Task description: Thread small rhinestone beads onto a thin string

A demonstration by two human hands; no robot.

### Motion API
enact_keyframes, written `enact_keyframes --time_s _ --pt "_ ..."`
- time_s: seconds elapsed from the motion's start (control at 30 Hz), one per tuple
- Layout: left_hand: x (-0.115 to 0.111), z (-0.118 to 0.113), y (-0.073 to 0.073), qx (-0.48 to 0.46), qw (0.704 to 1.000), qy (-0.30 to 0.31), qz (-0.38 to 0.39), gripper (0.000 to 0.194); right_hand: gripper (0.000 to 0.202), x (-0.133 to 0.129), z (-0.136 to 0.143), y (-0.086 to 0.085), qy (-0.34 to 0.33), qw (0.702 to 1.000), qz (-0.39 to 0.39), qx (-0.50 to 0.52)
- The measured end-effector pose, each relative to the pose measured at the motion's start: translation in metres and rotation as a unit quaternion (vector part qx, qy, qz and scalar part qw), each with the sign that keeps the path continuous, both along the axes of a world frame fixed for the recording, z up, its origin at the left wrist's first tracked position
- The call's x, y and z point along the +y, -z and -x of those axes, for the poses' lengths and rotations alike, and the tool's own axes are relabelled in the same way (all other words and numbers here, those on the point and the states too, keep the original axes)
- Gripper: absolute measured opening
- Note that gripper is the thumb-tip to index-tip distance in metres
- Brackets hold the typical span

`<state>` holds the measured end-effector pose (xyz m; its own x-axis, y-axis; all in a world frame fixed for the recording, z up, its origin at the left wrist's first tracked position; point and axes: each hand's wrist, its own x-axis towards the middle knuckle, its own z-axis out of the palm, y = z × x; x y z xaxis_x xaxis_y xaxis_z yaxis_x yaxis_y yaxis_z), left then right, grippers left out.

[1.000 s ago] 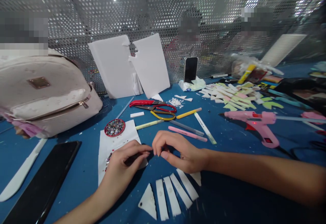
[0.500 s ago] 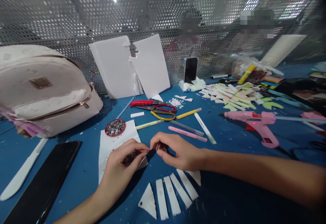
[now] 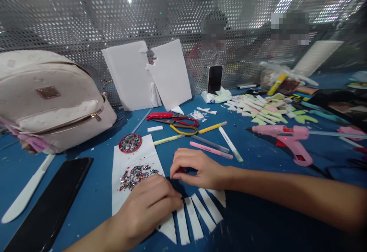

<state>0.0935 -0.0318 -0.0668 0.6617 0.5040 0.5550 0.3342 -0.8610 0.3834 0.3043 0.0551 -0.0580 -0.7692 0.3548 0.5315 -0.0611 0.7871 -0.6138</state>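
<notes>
White strips [image 3: 194, 218] just beside L hand [image 3: 151, 207], nr R hand [image 3: 199, 168]; both hands curled, hold unclear.

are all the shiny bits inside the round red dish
No, many shiny bits lie loose on the white paper, outside the red dish.

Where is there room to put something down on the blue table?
The blue table looks mostly bare right of the white strips, on the near side of the right forearm. A smaller patch lies between the black slab and the white paper. It's crowded beyond the right hand, with scissors and pens.
</notes>
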Motion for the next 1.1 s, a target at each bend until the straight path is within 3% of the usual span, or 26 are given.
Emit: enact_keyframes --time_s 0.13,0.23,0.37,0.43,0.6,1.1 --pt "-0.002 -0.001 -0.004 0.045 0.996 -0.023 -0.076 0.026 0.01 0.0 0.0 -0.002 0.013 1.0 0.021 0.002" --pt "0.008 0.008 -0.014 0.078 0.986 -0.09 -0.119 0.028 0.011 0.002 0.0 -0.003 0.054 0.996 0.07 -0.008" --pt "0.039 0.038 -0.026 0.053 0.96 -0.275 0.017 0.023 0.012 0.002 0.0 -0.004 0.104 0.989 0.106 -0.023" --pt "0.053 0.054 -0.028 0.071 0.942 -0.32 0.072 0.01 0.012 0.001 0.0 -0.005 0.094 0.992 0.08 -0.026" --pt "0.067 0.067 -0.021 0.115 0.933 -0.301 0.16 0.016 0.012 -0.002 0.0 -0.008 0.064 0.997 0.034 -0.03" --pt "0.068 0.064 -0.017 0.141 0.93 -0.303 0.155 0.012 0.011 -0.002 0.0 -0.009 0.077 0.996 0.041 -0.029"
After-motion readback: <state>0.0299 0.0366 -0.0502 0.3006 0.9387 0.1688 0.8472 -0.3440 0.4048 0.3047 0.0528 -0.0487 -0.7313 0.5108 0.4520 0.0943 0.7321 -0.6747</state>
